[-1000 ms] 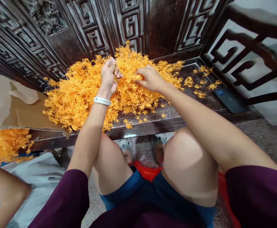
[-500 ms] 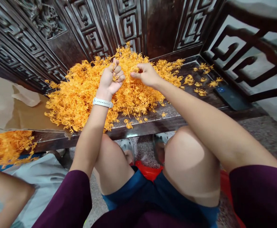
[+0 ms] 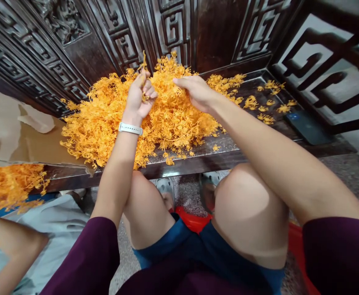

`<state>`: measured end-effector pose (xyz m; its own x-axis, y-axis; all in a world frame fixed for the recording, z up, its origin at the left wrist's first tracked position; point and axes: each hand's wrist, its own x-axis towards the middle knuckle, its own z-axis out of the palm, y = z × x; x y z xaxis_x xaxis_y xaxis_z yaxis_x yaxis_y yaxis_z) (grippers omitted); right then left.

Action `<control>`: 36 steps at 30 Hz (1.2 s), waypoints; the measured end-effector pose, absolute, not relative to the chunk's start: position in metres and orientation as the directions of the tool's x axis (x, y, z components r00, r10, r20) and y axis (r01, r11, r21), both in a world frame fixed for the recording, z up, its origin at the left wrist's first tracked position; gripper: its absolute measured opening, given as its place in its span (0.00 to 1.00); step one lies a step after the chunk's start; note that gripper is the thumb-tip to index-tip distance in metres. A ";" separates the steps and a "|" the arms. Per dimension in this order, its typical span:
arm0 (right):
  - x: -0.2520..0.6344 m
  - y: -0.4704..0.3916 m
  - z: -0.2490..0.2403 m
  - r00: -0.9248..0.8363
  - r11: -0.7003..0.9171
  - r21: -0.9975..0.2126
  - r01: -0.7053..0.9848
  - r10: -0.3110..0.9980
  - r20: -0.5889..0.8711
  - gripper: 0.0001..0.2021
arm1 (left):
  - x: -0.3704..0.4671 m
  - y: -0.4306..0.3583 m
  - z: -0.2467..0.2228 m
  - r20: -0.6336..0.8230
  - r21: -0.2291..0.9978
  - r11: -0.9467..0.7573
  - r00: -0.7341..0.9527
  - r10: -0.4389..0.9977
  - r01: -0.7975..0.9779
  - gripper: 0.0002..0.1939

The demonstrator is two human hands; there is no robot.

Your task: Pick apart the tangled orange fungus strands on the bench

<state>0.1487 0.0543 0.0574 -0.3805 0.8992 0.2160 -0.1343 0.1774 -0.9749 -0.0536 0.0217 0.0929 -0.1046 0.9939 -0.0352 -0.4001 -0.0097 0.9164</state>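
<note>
A big heap of orange artificial flowers (image 3: 105,119), thin and curly like plastic petals on stems, lies on a dark wooden bench (image 3: 197,159). My left hand (image 3: 140,94), with a white band on the wrist, is raised over the heap. Its thumb and fingers are closed on an orange flower stem (image 3: 144,61) that sticks up above them; more orange shows in the curled fingers. To its right, my right hand (image 3: 197,91) hovers over the heap, with the forefinger stretched out and apart from the lower fingers, which are partly hidden. Under it the flowers look blurred.
Loose flowers (image 3: 250,102) and a dark phone (image 3: 308,128) lie at the bench's right end. A carved wooden backrest (image 3: 90,53) rises behind. On the left are torn cardboard (image 3: 37,141), another orange heap (image 3: 10,182) and another person's arm (image 3: 16,246).
My right hand has moved slightly right and its forefinger has straightened out of a pinch. My left hand has turned a little, and the orange stem now stands up from its fingertips.
</note>
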 end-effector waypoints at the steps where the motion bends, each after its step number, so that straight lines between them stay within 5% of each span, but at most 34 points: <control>1: 0.149 0.054 0.060 -0.372 0.194 -0.974 -0.121 0.900 0.226 0.26 | -0.052 0.021 0.092 0.001 0.923 -0.032 -0.081 0.997 -0.382 0.19; 6: 0.158 0.051 0.074 -0.359 0.256 -0.955 -0.149 0.886 0.294 0.20 | -0.050 0.018 0.081 0.176 0.964 -0.161 0.053 0.983 -0.212 0.30; 10: 0.167 0.053 0.086 -0.341 0.325 -0.937 -0.126 0.873 0.349 0.28 | -0.052 0.032 0.058 0.290 0.950 -0.300 0.121 0.949 0.080 0.34; 16: 0.178 0.041 0.129 -0.249 0.548 -0.820 -0.166 0.781 0.573 0.31 | -0.047 0.049 0.021 0.390 0.695 -0.497 0.309 0.867 0.519 0.45; 23: 0.179 0.027 0.160 -0.166 0.603 -0.778 -0.174 0.761 0.627 0.24 | -0.028 0.031 0.021 0.381 0.481 -0.470 0.306 0.872 0.740 0.38; 30: 0.205 0.038 0.203 0.105 0.414 -0.778 -0.472 0.903 0.416 0.25 | -0.025 0.028 0.019 0.329 0.474 -0.360 0.217 0.919 0.804 0.32; 36: 0.238 0.070 0.218 0.165 0.342 -0.850 -0.401 0.939 0.300 0.21 | -0.013 0.016 0.008 0.313 0.384 -0.400 0.290 0.904 0.832 0.32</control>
<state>0.2381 0.0700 0.2181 0.1650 0.9394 0.3004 -0.4014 0.3422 -0.8496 -0.0129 0.0161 0.0080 0.2898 0.9044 0.3132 0.8321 -0.3997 0.3845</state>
